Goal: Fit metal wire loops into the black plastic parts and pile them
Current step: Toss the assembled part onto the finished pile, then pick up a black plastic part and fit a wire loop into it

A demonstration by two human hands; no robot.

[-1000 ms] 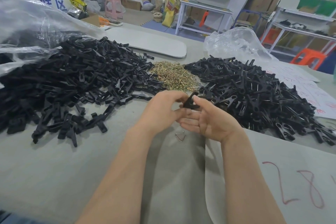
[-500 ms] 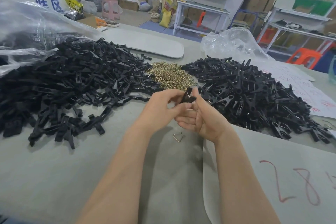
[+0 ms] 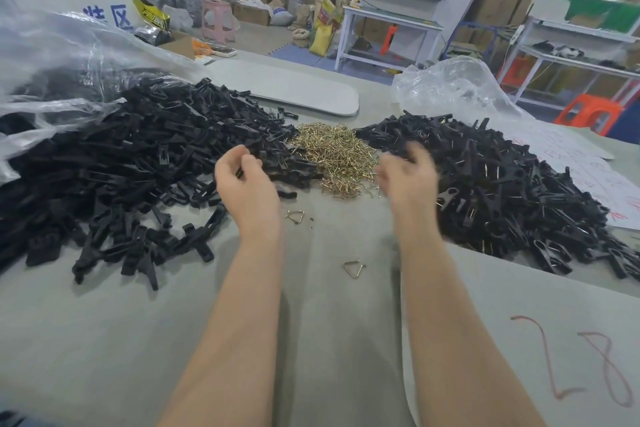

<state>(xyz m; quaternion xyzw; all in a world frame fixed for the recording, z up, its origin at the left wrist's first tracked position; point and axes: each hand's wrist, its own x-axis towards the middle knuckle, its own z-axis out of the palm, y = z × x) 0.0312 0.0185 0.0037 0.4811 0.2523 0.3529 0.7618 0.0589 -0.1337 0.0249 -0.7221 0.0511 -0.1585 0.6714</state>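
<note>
Black plastic part gone from betw. the hands. Head view: 0.5 s ago both pinched it at centre; now left hand (image 3: 247, 184) curls over left pile (image 3: 121, 166), and right hand (image 3: 408, 177) is blurred beside right pile (image 3: 502, 184). Can't tell if either grips anything. Wire loops (image 3: 336, 156) heaped betw. piles. Prob. one piece done, next starting.

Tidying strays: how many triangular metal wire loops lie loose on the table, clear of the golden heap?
2: one triangular metal wire loop beside the left wrist, another between the forearms. Some at the golden heap's edge may also be loose.
</note>
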